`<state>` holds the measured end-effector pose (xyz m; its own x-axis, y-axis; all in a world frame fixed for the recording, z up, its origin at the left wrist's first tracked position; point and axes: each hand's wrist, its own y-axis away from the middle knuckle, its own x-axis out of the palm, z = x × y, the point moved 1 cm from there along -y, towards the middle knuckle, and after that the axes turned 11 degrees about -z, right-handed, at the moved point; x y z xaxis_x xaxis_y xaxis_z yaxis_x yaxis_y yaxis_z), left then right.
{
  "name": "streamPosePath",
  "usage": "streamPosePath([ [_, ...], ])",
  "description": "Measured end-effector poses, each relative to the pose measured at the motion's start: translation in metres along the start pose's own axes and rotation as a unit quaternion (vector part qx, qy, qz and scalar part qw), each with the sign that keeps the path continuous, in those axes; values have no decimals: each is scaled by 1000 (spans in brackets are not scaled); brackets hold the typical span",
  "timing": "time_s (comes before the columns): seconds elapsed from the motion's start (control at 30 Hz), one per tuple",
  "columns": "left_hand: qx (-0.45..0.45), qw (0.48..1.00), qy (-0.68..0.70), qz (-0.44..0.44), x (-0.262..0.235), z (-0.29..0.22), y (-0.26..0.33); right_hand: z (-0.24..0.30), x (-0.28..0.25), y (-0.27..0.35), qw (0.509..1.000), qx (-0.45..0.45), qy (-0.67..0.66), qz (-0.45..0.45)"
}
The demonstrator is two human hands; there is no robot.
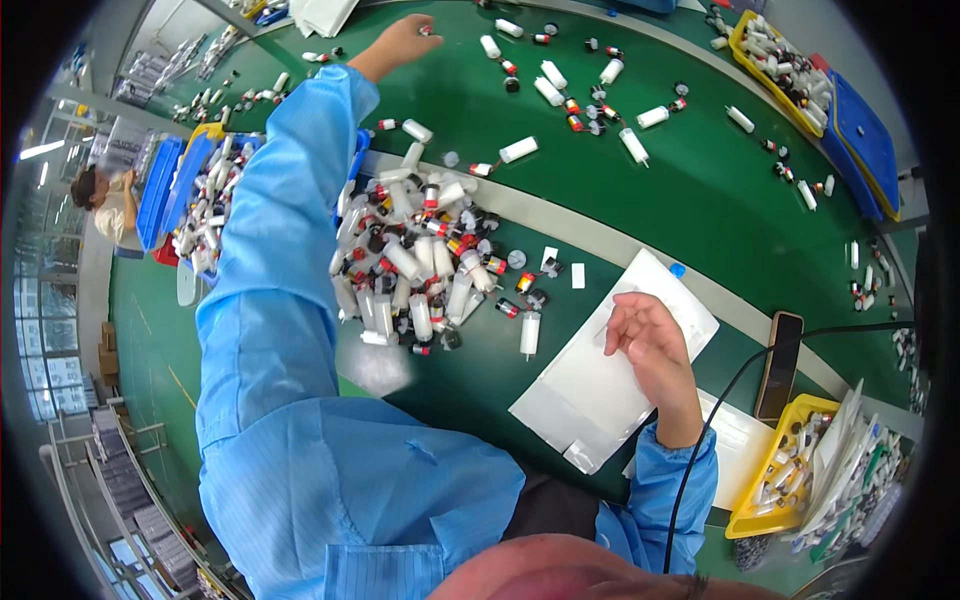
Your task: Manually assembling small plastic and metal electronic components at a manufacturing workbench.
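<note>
I have my left hand [395, 48] stretched out over the far green table [700, 190], its fingertips seemingly pinched on a small red-and-black piece [427, 31]; that grip looks to be on the tips alone, so a slight slip could drop the piece among its lookalikes; my right hand [652, 350] holds nothing, its fingers loosely curled and thumb apart above the white plastic bag [575, 395]; if I press down there, the slick-looking bag could slide.

My left sleeve [290, 210] lies right beside the heap of white tubes [405, 260]; dragging the arm sideways could topple some; the lone tube [530, 333] near the bag might roll if knocked; the black cable [860, 328] crosses in front of my right sleeve [680, 480], so a quick pull could snag it.
</note>
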<state>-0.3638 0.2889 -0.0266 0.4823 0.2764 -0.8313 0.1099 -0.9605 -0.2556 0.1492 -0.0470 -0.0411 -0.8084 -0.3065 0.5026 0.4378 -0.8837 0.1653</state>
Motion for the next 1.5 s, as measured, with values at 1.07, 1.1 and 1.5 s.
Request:
streamPosePath([
  [1.07, 261, 938, -55, 220, 131, -245, 90, 4, 0, 2, 998, 18, 61, 8],
  [1.1, 287, 934, -55, 204, 137, -239, 88, 4, 0, 1, 998, 17, 66, 10],
  [1.5, 333, 872, 134, 332, -98, -251, 231, 0, -2, 0, 998, 6, 62, 11],
])
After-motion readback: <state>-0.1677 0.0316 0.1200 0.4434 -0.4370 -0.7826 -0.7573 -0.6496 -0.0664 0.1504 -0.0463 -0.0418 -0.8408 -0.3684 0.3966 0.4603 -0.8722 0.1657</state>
